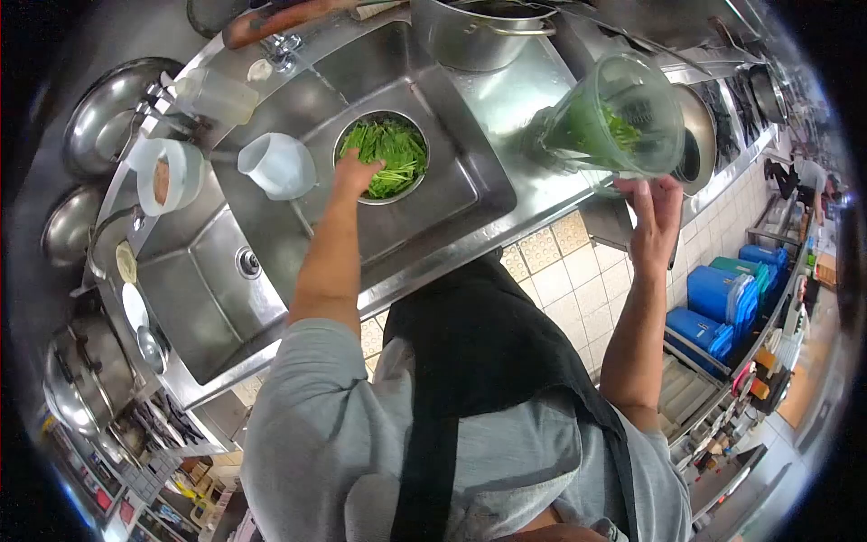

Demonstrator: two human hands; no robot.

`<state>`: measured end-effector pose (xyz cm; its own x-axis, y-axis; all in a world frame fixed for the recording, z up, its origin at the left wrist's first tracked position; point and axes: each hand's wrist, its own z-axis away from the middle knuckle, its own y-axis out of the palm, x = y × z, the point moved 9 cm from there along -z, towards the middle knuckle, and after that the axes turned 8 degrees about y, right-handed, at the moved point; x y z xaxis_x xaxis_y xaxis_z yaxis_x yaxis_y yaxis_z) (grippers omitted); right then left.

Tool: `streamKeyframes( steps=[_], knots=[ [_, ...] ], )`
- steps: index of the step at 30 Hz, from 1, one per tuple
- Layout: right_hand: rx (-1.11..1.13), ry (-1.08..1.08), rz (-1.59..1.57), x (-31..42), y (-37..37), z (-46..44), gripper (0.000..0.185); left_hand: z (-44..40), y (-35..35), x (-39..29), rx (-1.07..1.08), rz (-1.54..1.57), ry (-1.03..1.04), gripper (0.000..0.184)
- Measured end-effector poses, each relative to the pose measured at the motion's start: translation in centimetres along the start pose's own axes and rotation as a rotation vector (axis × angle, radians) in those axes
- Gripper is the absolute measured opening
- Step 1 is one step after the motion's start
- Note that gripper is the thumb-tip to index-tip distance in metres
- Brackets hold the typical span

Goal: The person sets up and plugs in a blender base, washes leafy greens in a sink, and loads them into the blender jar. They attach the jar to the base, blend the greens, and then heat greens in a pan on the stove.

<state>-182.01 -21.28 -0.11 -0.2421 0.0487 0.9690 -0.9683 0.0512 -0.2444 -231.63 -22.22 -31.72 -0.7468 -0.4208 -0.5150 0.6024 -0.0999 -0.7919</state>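
A round metal bowl (427, 147) full of cut leafy greens (397, 149) sits in the sink basin. Into the greens' left side reaches my left hand (358, 172), its fingers closing around some leaves and partly hidden among them. On the steel counter to the right, a clear blender jar (578, 117) holds some green leaves. My right hand (655, 203) grips the jar at its near side, fingers bent; exactly where they hold it is partly hidden.
A white plastic pitcher (275, 167) stands in the sink beside the bowl. Behind the basin are a faucet (282, 50) and a large steel pot (479, 36). Blue bins (722, 294) stand on the right, and another person (810, 176) is far off.
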Motion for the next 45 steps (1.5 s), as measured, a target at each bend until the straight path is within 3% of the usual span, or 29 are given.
streamKeyframes(
  steps=[1,2,3,6,13,14,15,17,18,20,23,27,31,33,35,37,38,40,45],
  knots=[
    [-0.01,0.006,0.011,0.2,0.7,0.4,0.025,-0.1,0.5,-0.8,-0.008,-0.074,-0.029,0.087],
    [-0.049,0.012,0.033,0.4,1.2,0.8,0.024,-0.3,1.3,-0.7,0.043,-0.084,-0.152,0.106],
    [-0.087,0.015,0.052,0.5,1.6,1.2,0.022,-0.2,1.3,-2.1,0.056,-0.082,-0.148,0.106],
    [-0.124,0.002,0.134,-0.1,1.4,1.6,0.026,-0.3,0.9,-3.9,0.032,-0.086,-0.283,0.133],
    [-0.133,0.08,-0.076,-0.8,1.4,1.7,0.025,-2.2,2.1,-3.4,0.137,-0.184,-0.469,0.145],
    [-0.121,0.088,-0.103,-0.9,1.5,1.8,0.025,-2.7,2.4,-2.6,0.069,-0.212,-0.467,0.133],
    [-0.11,0.095,-0.131,-1.0,1.5,1.8,0.025,-3.0,2.2,-2.4,0.076,-0.214,-0.465,0.133],
    [-0.098,0.09,-0.138,-1.2,1.4,1.9,0.025,-3.2,2.2,-2.1,0.18,-0.219,-0.491,0.103],
    [-0.106,0.109,-0.151,-1.5,1.3,1.9,0.026,-3.2,2.4,-1.9,0.183,-0.221,-0.491,0.103],
    [-0.111,0.127,-0.162,-1.8,1.2,1.9,0.027,-3.7,2.1,-1.9,0.101,-0.263,-0.432,0.073],
    [-0.162,0.138,-0.139,-1.9,0.8,1.9,0.024,-5.0,3.7,-0.6,-0.023,-0.24,-0.286,0.067],
    [-0.106,0.133,-0.148,-1.8,1.2,1.7,0.024,-4.4,3.3,-0.6,0.029,-0.12,-0.286,0.068],
    [-0.064,0.118,-0.164,-1.6,1.3,1.6,0.024,-4.0,3.7,1.8,-0.077,0.067,-0.327,0.074],
    [-0.076,0.133,-0.176,-1.7,1.3,1.6,0.023,-4.5,2.7,1.5,-0.315,0.03,-0.11,0.079],
    [-0.056,0.123,-0.171,-1.9,1.3,1.5,0.024,-3.8,3.0,2.3,-0.213,0.124,-0.123,0.077],
    [-0.063,0.131,-0.161,-1.7,1.4,1.6,0.025,-3.5,4.0,3.3,-0.204,0.538,-0.036,0.062],
    [-0.055,0.13,-0.147,-1.8,1.4,1.5,0.024,-2.8,3.7,3.2,-0.209,0.535,-0.029,0.062],
    [-0.056,0.139,-0.133,-2.1,1.3,1.5,0.023,0.8,1.5,1.5,-0.262,1.148,-0.135,0.049],
    [-0.023,0.13,-0.169,-2.8,1.3,1.1,0.027,4.6,-3.6,1.0,-0.432,1.458,-0.065,0.042]
  ],
)
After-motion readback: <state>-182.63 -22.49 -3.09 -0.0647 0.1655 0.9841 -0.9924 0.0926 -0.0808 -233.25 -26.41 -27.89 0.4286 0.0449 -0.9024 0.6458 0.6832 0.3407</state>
